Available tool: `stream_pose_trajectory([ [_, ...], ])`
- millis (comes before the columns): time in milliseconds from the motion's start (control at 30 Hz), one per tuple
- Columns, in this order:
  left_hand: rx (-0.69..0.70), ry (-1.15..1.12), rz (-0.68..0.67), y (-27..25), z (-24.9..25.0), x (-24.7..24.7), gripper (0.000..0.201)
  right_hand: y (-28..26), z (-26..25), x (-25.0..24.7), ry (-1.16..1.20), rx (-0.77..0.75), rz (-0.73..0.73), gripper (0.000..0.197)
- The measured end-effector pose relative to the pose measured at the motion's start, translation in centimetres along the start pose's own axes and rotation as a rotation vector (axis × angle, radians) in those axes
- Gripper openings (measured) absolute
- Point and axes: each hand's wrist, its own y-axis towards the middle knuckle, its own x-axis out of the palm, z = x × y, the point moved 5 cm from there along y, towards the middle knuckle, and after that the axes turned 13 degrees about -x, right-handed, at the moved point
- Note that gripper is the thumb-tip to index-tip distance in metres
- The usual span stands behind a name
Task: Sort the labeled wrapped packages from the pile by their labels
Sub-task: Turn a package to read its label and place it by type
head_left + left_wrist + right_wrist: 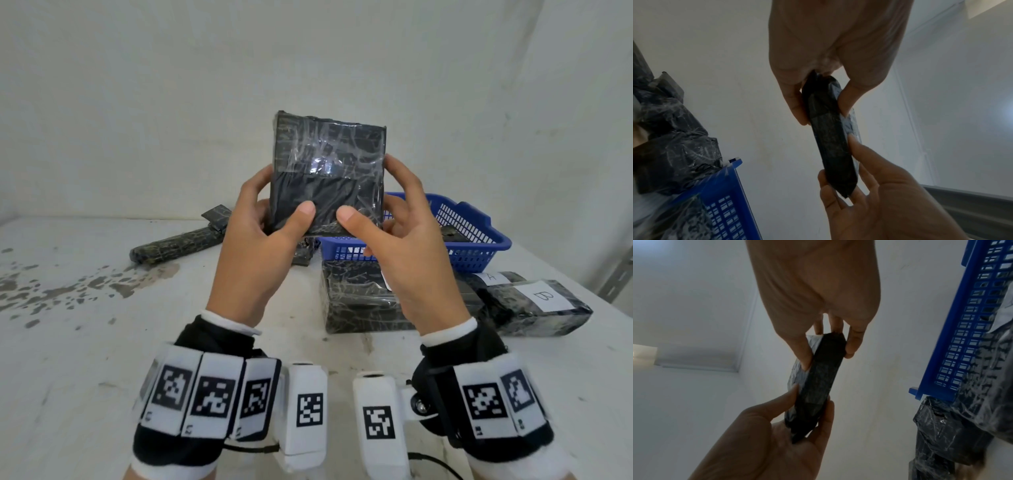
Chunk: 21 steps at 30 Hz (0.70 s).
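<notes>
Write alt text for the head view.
Both hands, left hand and right hand, hold a flat black wrapped package upright above a white table. Behind sit a blue basket and a package labeled B.

Bare white wall, stained white table

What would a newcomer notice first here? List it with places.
A flat black wrapped package is held upright at centre, the left hand and right hand gripping its lower edges. Behind it on the right sits a blue basket; nearer, on the table's right side, lies a package labelled B.
</notes>
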Motion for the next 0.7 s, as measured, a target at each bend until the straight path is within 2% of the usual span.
stream_pose_trajectory([
  [333,0.062,0.026,0.012,-0.33,0.30,0.24,0.042,0.00,0.02,-0.18,-0.034,-0.029,0.016,0.070],
  [700,0.120,-0.005,0.067,0.20,0.20,-0.41,0.027,0.34,0.49,-0.48,0.009,-0.022,-0.002,0.042],
])
